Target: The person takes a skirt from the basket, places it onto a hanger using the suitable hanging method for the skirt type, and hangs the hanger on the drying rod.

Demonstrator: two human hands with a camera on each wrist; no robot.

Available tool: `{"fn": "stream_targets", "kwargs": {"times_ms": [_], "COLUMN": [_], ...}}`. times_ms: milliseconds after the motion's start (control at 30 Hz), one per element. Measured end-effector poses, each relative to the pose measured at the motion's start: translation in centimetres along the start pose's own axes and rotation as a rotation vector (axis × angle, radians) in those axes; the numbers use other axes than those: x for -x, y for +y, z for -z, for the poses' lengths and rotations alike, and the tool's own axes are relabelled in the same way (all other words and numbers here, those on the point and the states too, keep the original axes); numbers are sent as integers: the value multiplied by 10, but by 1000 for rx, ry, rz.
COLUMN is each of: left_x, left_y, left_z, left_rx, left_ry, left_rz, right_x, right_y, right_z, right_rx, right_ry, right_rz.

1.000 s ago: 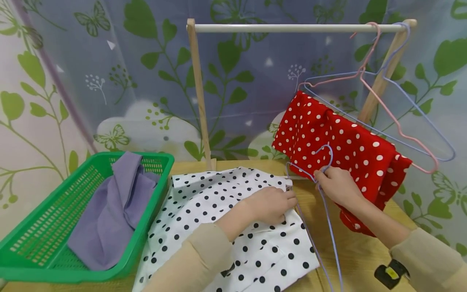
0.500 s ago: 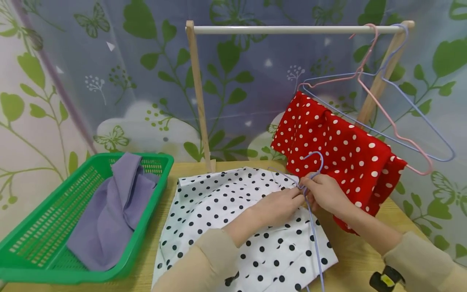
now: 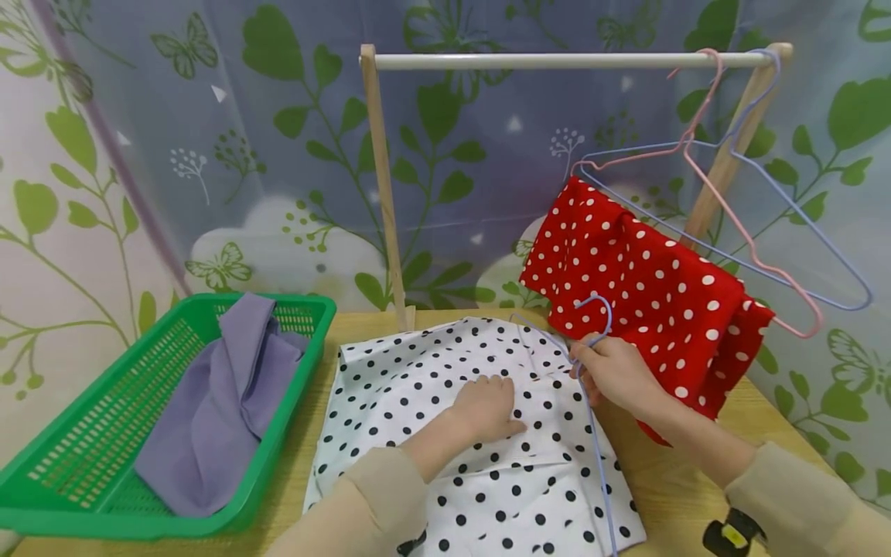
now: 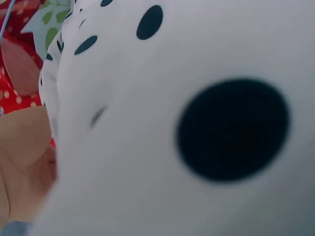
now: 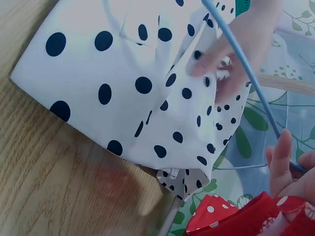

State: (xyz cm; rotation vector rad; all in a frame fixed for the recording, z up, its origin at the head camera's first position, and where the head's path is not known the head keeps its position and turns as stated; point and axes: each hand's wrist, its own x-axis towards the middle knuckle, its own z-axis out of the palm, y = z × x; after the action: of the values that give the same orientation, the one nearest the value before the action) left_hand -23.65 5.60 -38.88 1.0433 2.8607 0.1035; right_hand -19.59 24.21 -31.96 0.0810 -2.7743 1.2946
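Note:
In the head view, my right hand [image 3: 616, 371] pinches a blue clothes hanger [image 3: 599, 433] just below its hook. The hanger slants over the right side of a white garment with black polka dots [image 3: 487, 495], spread on the table; its exact kind is unclear. My left hand [image 3: 480, 406] rests on the middle of this garment. The right wrist view shows the left hand's thumb and fingers [image 5: 229, 91] apart over the dotted cloth, slightly blurred. White cloth [image 4: 123, 162] fills most of the left wrist view.
A green basket [image 3: 292, 402] with a purple cloth [image 3: 216, 418] stands at left. Behind, a rack with a white rail [image 3: 529, 60] bears a pink hanger [image 3: 724, 201] with red dotted cloth [image 3: 640, 294] and a blue hanger [image 3: 828, 224].
My right hand has brought the blue hanger leftward to the white garment. My left hand went to the hanger's neck, then moved back left onto the cloth. The garment has shifted right.

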Motion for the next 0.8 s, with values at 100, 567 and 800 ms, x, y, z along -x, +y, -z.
{"fn": "stream_targets", "kwargs": {"times_ms": [100, 567, 800], "left_x": [2, -8, 10], "left_y": [-4, 15, -8], "left_z": [-2, -6, -5], "left_rx": [77, 11, 52], "left_ry": [-18, 353, 22], "left_rz": [59, -154, -14], "right_x": [0, 0, -1], "right_y": [0, -2, -2], "right_z": [0, -14, -17], "right_rx": [-14, -204, -198], "right_ry": [-9, -45, -44], "right_rz": [-3, -66, -76]}}
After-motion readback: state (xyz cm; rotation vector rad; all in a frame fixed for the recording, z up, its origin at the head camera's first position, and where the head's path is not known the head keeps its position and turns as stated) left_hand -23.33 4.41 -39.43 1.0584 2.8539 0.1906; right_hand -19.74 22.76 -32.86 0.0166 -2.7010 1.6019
